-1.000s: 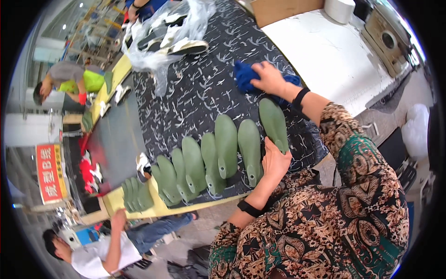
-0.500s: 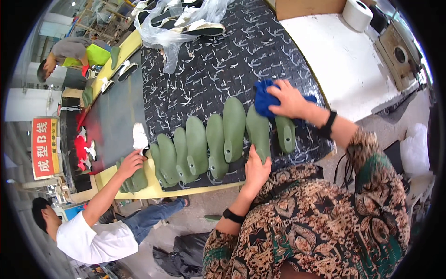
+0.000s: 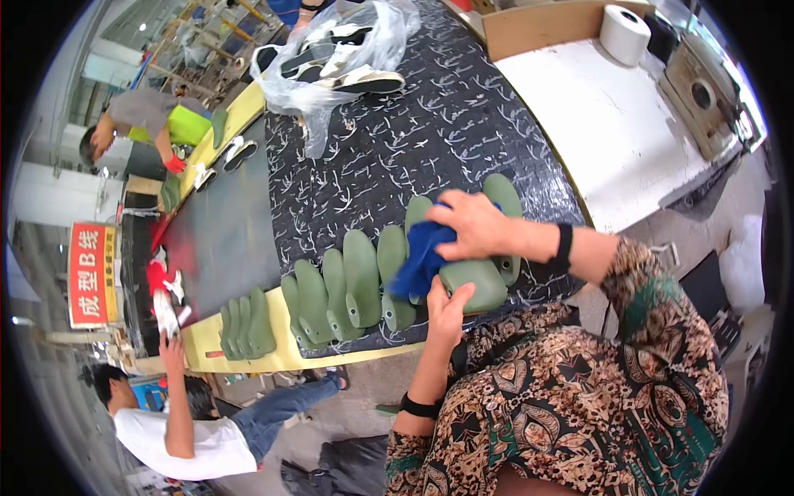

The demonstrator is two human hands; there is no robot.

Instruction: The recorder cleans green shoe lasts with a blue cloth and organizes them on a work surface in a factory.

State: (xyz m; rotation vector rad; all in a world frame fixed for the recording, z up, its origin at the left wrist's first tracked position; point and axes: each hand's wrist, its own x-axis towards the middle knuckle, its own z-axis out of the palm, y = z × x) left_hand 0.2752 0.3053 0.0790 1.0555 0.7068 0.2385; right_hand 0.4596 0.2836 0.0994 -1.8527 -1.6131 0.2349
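My left hand [image 3: 445,317] grips a green shoe last [image 3: 480,287] at the front edge of the table, with its broad rounded end to the right. In my right hand [image 3: 480,227] is a bunched blue cloth [image 3: 416,263], held against the last's left end, close to my left fingers. The cloth partly covers the neighbouring lasts. A row of green shoe lasts [image 3: 361,269] stretches leftward from my hands. One more last [image 3: 502,194] lies behind and to the right of my right hand, partly hidden by it.
Clear plastic wrapping [image 3: 314,124] with black-and-white shoes sits at the back of the black-covered table [image 3: 447,124]. At far left a co-worker in a white shirt [image 3: 186,434] reaches toward white shoe pieces. A white surface [image 3: 571,107] at right bears a white roll [image 3: 624,35].
The last under my left hand has been lifted and turned sideways. My right hand has brought the cloth left and nearer. The co-worker's hand has moved left, away from the lasts.
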